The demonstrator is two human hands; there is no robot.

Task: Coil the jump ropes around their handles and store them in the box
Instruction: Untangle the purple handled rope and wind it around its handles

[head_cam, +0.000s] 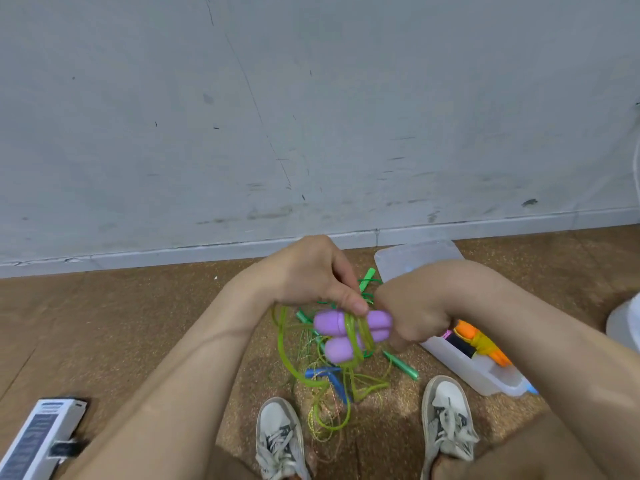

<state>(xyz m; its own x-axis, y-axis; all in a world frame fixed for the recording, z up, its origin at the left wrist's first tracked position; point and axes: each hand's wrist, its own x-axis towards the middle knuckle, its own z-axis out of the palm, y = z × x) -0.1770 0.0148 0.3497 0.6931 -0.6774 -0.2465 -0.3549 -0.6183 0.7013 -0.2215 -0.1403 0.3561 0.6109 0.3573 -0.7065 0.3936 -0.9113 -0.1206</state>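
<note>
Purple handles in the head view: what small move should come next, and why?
Probably wind one more turn. The right hand grips the paired purple handles, the left hand pinches the yellow-green cord against the few wraps at their middle, and a long loose length hangs to the floor, so it is not ready for the box.

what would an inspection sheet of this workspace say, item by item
surface: brown speckled floor.
job's things: purple handles wrapped in yellow-green rope; clear box holds an orange-handled rope; green handles and blue handle lie loose in tangled rope.
clutter: white device, lower left.
grippers: left hand and right hand both grip the purple handles.
cables: nothing seen.
surroundings: scuffed grey wall; white shoes.
</note>
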